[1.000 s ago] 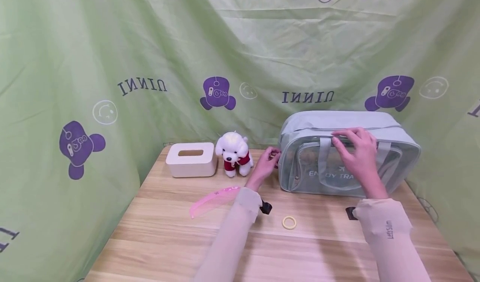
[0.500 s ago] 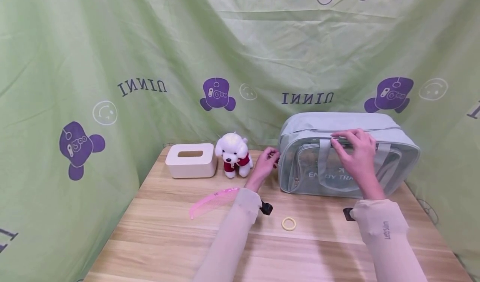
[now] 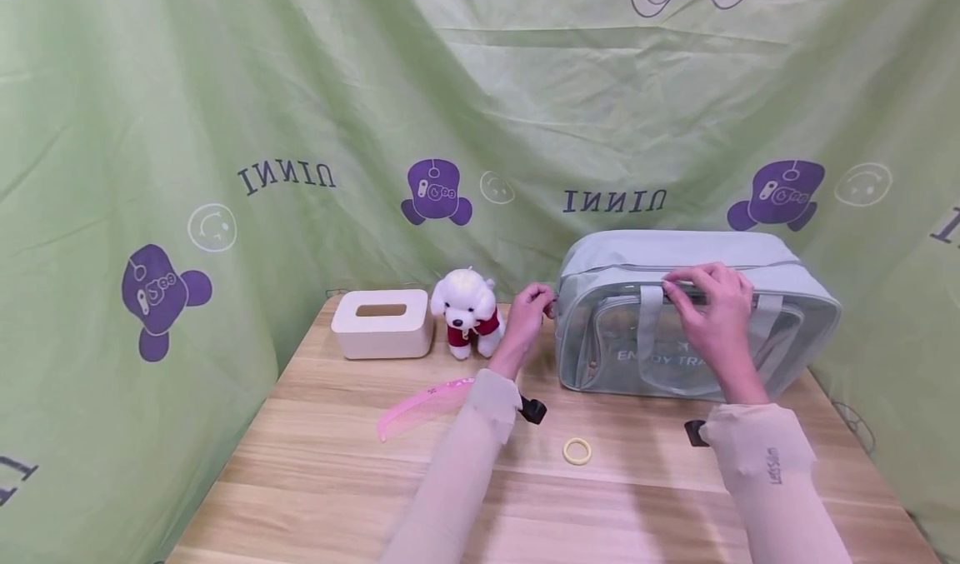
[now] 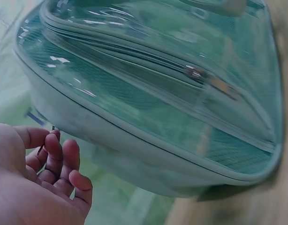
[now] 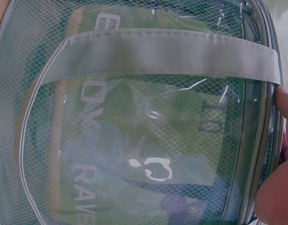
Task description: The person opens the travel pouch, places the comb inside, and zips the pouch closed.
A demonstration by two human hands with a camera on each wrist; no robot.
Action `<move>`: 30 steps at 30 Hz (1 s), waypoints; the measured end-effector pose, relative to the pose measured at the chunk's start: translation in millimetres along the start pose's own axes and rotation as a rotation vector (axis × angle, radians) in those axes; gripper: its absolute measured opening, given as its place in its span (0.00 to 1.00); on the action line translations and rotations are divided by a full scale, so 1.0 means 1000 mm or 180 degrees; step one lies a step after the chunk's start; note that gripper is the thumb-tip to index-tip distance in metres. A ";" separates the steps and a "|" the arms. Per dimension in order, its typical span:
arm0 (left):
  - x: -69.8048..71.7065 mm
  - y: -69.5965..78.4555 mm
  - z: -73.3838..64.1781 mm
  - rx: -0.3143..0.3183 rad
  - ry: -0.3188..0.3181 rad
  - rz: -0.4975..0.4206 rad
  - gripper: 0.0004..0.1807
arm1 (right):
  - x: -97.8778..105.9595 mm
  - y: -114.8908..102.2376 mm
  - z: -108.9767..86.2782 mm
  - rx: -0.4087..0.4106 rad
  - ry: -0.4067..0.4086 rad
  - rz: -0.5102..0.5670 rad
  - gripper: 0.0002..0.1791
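A pale green travel bag point(image 3: 675, 250) with a see-through mesh front stands upright at the back right of the table. At the bag's left end, my left hand point(image 3: 524, 324) pinches a small dark zipper pull point(image 4: 40, 150) between thumb and fingers. My right hand point(image 3: 716, 318) pinches the bag's top front edge, close to where the handle point(image 3: 648, 331) meets it. In the right wrist view, only part of the right hand point(image 5: 277, 187) shows at the edge. A second zipper pull point(image 4: 223, 87) hangs on the bag's front pocket.
Left of the bag sits a white plush dog point(image 3: 463, 293) in red clothing, beside a white tissue box point(image 3: 382, 336). A pink comb point(image 3: 423, 406) and a yellow ring point(image 3: 577, 451) lie on the wooden table point(image 3: 315, 489). A green printed curtain point(image 3: 480, 89) hangs behind.
My left hand has moved slightly up and away along the bag's left end. The right hand keeps its hold on the top edge. The head view has shifted a little.
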State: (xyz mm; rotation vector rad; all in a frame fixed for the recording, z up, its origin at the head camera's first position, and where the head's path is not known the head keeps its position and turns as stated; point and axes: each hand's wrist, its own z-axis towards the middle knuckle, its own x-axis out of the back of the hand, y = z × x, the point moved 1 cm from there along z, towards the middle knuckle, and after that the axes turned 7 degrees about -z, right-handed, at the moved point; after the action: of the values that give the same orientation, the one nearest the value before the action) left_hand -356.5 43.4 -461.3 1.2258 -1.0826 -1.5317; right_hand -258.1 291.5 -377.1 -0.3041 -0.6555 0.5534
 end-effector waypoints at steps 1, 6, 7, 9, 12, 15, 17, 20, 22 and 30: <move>-0.001 0.005 0.001 -0.0049 0.0005 -0.0022 0.07 | 0.001 -0.001 0.000 0.0001 0.0004 0.0004 0.06; -0.007 0.034 0.001 -0.0177 -0.0098 -0.0095 0.06 | 0.004 -0.005 -0.002 0.0024 0.0011 0.0043 0.07; -0.008 0.039 0.000 -0.0179 -0.0117 -0.0064 0.06 | 0.004 -0.006 -0.002 0.0031 0.0006 0.0049 0.07; -0.010 0.048 -0.001 -0.0186 -0.0135 0.0015 0.06 | 0.005 -0.008 -0.003 0.0051 -0.0001 0.0067 0.07; -0.013 0.056 -0.002 -0.0174 -0.0084 0.0119 0.05 | 0.006 -0.011 -0.004 0.0092 -0.0017 0.0070 0.07; -0.015 0.062 -0.004 -0.0172 -0.0026 0.0221 0.04 | 0.006 -0.014 -0.006 0.0146 -0.0059 0.0061 0.07; -0.018 0.066 -0.006 -0.0189 -0.0004 0.0346 0.04 | 0.006 -0.016 -0.007 0.0188 -0.0098 0.0040 0.07; -0.023 0.074 -0.009 -0.0250 -0.0014 0.0562 0.05 | 0.005 -0.019 -0.008 0.0240 -0.0148 0.0023 0.07; -0.026 0.079 -0.011 -0.0298 -0.0030 0.0679 0.05 | 0.004 -0.022 -0.009 0.0255 -0.0157 0.0004 0.07; -0.033 0.094 -0.017 -0.0442 -0.0142 0.0986 0.04 | 0.001 -0.034 -0.011 0.0326 -0.0178 -0.0067 0.06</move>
State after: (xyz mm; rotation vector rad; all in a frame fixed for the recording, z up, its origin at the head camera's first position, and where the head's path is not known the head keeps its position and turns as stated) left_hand -325.2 51.0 -365.5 0.8872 -1.1174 -1.3745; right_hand -237.5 263.3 -370.3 -0.1861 -0.6812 0.5749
